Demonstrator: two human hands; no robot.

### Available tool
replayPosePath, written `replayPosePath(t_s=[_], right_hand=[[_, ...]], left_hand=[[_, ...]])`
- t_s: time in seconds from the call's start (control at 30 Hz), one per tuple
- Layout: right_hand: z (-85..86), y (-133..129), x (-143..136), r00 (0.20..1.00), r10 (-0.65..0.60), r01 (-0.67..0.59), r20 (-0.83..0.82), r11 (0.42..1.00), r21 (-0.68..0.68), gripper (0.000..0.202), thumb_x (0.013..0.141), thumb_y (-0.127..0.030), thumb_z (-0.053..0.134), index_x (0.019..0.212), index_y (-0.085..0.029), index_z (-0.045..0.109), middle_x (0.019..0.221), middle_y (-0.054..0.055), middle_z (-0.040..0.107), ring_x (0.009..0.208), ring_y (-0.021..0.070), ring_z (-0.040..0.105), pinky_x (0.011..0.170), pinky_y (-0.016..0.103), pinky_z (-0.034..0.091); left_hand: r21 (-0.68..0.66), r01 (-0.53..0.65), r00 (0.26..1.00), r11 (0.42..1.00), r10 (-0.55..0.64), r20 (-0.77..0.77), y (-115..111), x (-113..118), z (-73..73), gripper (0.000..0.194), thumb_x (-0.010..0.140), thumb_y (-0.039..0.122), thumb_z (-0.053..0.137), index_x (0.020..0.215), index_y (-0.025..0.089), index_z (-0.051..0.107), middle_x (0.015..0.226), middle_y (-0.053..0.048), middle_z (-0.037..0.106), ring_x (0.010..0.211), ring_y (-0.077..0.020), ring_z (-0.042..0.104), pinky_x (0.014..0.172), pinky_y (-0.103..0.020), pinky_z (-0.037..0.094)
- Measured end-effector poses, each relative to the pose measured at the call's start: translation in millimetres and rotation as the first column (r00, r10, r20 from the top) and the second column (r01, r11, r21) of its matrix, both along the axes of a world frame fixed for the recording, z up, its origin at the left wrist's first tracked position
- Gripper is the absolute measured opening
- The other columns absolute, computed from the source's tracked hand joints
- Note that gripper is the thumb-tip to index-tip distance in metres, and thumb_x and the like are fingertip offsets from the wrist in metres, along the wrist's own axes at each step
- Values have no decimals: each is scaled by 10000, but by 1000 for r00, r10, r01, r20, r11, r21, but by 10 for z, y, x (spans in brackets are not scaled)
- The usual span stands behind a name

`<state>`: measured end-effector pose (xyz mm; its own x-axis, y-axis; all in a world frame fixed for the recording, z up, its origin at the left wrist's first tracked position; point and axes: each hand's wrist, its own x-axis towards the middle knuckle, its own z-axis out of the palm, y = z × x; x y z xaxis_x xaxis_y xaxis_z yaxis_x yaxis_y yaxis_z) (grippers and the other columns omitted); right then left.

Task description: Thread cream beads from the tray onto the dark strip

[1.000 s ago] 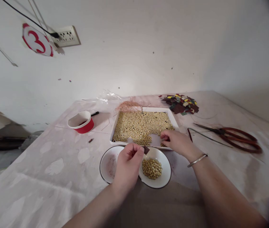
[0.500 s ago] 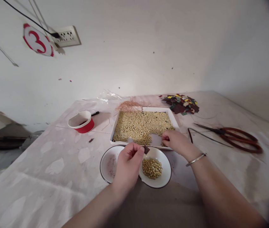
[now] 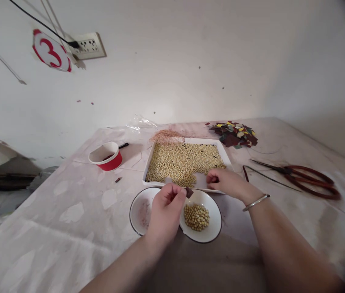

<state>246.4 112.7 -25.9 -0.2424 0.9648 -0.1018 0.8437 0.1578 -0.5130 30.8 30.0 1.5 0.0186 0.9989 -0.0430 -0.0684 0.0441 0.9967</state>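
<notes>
My left hand (image 3: 164, 211) is closed in a pinch on a small dark brown square piece (image 3: 189, 193), which sticks out from its fingertips. It hovers above the two white bowls where they meet. The right bowl (image 3: 215, 228) holds a small heap of round yellowish bead-like grains (image 3: 197, 216); the left bowl (image 3: 135, 203), partly hidden by my hand, has pinkish specks. My right hand (image 3: 225, 181) has its fingers drawn together at the front right of a white tray (image 3: 144, 173) spread with similar grains (image 3: 172, 160). Whatever lies between those fingertips cannot be made out.
A red and white tub (image 3: 111, 164) and a black pen (image 3: 124, 145) are at left. Behind the tray lie a coppery fibre bundle (image 3: 168, 136), clear plastic (image 3: 140, 123) and a pile of coloured scraps (image 3: 235, 136). Large scissors (image 3: 311, 177) lie at right, near a dark strip.
The view has shifted slightly. My right hand's fingertips have moved a little left within the tray. My left hand keeps the brown piece in nearly the same place.
</notes>
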Motion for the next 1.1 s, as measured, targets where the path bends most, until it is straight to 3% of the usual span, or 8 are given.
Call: replayPosePath(t_s=[0.3,0.73,0.93,1.1], right_hand=[[-10,19,-43,998,-46,45,35,999,29,82,696,-156,577,656,-199,634,723,22,673,665,164,593,556,246,368],[-42,61,-36,984,-166,157,64,979,128,113,758,-141,599,863,-152,641,819,39,668,754,169,608,635,267,424],[-81,75,-22,984,-121,111,134,991,78,165,873,-311,586,862,-149,618,888,21,638,776,148,601,719,336,492],[-64,56,-21,983,-104,96,154,994,59,198,894,-336,559,851,-153,619,853,15,639,757,141,603,712,332,501]], left_hand=[[10,-26,1000,1000,26,10,10,-1,-3,188,806,318,593,685,177,558,649,34,526,629,-108,433,611,-230,362],[1,-18,1000,1000,18,12,14,-12,9,197,817,327,587,688,183,549,646,41,512,629,-104,427,607,-224,356],[-4,-11,1000,1000,11,10,13,-10,-2,205,814,338,591,687,182,552,651,35,519,633,-108,432,614,-232,360],[-6,-23,1000,1000,23,7,16,-5,-7,187,815,317,589,690,185,550,653,40,514,635,-108,430,611,-228,355]])
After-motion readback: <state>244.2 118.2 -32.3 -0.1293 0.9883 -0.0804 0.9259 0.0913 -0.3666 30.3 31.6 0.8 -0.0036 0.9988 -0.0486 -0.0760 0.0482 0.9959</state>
